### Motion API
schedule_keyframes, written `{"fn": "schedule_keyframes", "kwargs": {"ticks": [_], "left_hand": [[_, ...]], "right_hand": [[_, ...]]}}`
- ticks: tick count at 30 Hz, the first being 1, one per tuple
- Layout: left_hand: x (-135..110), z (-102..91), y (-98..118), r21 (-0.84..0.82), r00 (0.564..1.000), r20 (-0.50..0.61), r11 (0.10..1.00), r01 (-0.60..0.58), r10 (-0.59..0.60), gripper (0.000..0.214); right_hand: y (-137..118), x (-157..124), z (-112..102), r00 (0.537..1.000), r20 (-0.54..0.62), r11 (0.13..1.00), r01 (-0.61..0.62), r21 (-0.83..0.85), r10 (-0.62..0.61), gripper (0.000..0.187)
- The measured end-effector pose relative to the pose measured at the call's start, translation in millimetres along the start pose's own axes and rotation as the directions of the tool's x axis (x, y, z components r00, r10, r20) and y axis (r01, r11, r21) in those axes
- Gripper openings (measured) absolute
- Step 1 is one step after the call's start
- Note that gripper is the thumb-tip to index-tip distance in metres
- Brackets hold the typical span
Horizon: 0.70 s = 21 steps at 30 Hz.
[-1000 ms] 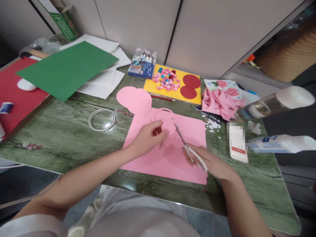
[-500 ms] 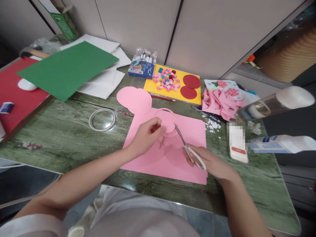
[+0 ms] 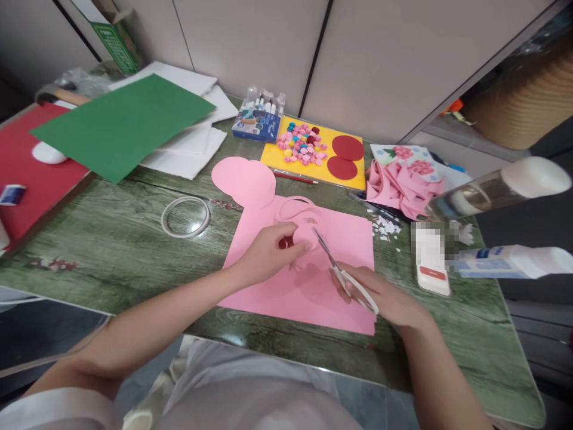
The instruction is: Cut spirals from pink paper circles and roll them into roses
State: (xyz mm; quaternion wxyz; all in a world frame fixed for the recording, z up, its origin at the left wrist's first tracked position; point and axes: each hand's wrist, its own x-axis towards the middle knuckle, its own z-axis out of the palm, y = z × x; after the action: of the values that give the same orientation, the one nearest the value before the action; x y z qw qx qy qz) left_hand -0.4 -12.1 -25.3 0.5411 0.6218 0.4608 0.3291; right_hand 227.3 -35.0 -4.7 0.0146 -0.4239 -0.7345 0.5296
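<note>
A pink paper sheet (image 3: pixel 308 292) lies on the green table (image 3: pixel 111 251) in front of me. My left hand (image 3: pixel 268 254) is closed, pinching a partly cut round piece of that sheet (image 3: pixel 308 230), with something dark red under the fingers. My right hand (image 3: pixel 380 295) grips white-handled scissors (image 3: pixel 342 269). Their blades point up and left, meeting the pink round piece beside my left thumb. A cut pink circle (image 3: pixel 244 179) lies just beyond the sheet.
A tape ring (image 3: pixel 185 217) lies left of the sheet. Behind are a green sheet (image 3: pixel 120 122), white paper, a marker box (image 3: pixel 259 119), a yellow sheet (image 3: pixel 358 173) with coloured dots and red circles, pink scraps (image 3: pixel 396 182), and glue bottles (image 3: pixel 505 260) at right.
The scissors have shifted slightly along the round cut, and my left hand has turned the pink piece a little. Both hands stay in nearly the same place.
</note>
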Motion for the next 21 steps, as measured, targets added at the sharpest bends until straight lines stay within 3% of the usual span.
{"fn": "schedule_keyframes", "kwargs": {"ticks": [5, 21], "left_hand": [[0.7, 0.3, -2.0, 0.05, 0.998, -0.066, 0.999, -0.002, 0.005, 0.016], [2.2, -2.9, -2.6, -0.058, 0.986, -0.167, 0.998, -0.023, 0.013, 0.017]], "right_hand": [[1.5, 0.6, 1.0, 1.0, -0.009, 1.0, 0.001, 0.028, -0.001, 0.033], [7.8, -0.3, 1.8, 0.999, -0.029, 0.998, 0.016, 0.067, -0.014, 0.032]]}}
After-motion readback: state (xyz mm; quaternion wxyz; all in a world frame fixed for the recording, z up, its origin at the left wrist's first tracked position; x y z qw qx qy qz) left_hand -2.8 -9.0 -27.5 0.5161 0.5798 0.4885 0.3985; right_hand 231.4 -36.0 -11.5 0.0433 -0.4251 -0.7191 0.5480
